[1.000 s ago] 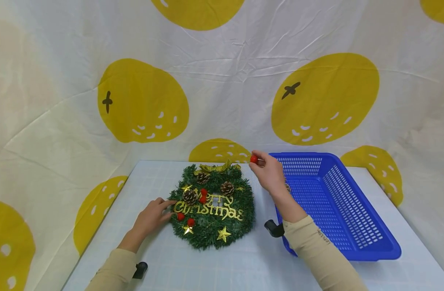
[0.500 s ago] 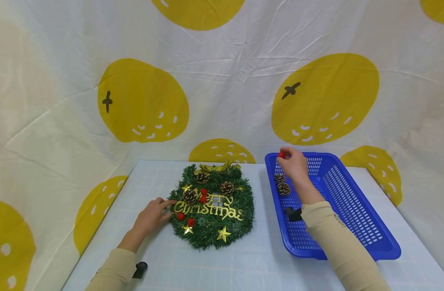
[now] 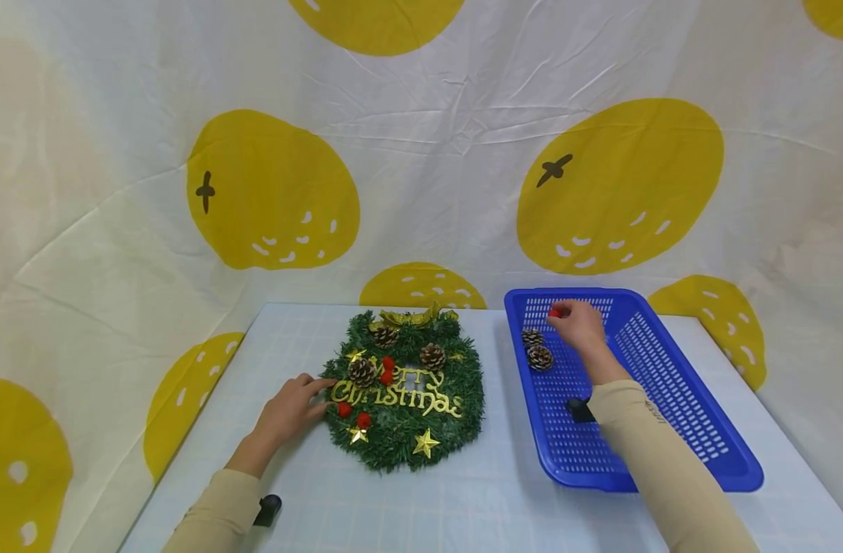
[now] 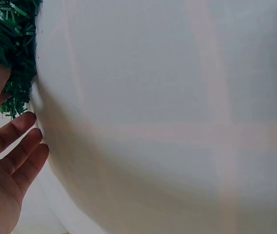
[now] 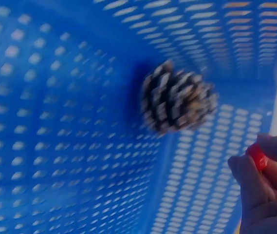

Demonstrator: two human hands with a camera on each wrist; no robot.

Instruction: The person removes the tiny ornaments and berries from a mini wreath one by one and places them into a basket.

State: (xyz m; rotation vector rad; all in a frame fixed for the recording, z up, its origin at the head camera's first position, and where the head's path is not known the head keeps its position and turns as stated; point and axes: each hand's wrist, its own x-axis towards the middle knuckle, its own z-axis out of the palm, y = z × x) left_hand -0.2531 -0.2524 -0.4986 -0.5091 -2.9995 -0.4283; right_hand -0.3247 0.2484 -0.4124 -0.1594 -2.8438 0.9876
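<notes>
My right hand (image 3: 582,329) is inside the far left part of the blue basket (image 3: 732,453), above its floor. Between thumb and fingertips it pinches a small red berry ornament (image 5: 257,156). Two pine cones (image 3: 540,357) lie against the basket's left wall; one pine cone (image 5: 177,100) shows blurred in the right wrist view. My left hand (image 3: 289,408) rests at the left edge of a green Christmas wreath (image 3: 394,449), its fingers relaxed and touching the greenery (image 4: 11,53). The wreath bears gold "Merry Christmas" lettering (image 3: 401,398), pine cones (image 3: 432,356), red berries (image 3: 344,410) and gold stars (image 3: 425,443).
Wreath and basket lie side by side on a table (image 3: 421,514) with a pale checked cover, a gap between them. A white cloth (image 3: 435,192) with yellow fruit prints hangs behind. The basket's raised rim (image 3: 532,415) stands to the wreath's right.
My right hand has carried the red berry ornament from beside the wreath rightward over the basket's rim, then lowered it into the basket. The left hand stays at the wreath.
</notes>
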